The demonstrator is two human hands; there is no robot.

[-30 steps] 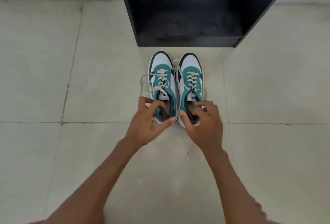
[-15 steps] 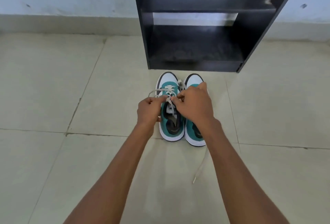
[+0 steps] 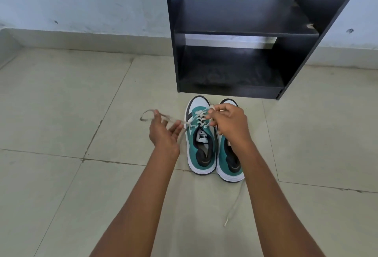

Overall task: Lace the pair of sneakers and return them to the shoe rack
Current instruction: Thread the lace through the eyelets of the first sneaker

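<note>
Two teal, white and black sneakers stand side by side on the floor, toes toward the black shoe rack. My right hand reaches across over the left sneaker and pinches its white lace near the upper eyelets. My left hand hovers left of that shoe, fingers straight, palm turned inward. A blurred stretch of the lace runs across it and loops out past the thumb. My right forearm partly covers the right sneaker.
A loose white lace end from the right sneaker trails on the floor tiles toward me. The rack has two bare shelves and stands against the pale wall, just beyond the toes.
My left hand has swung out to the left and spread its fingers, drawing the lace sideways. My right hand stays at the left sneaker's laces. The view has tilted up.
</note>
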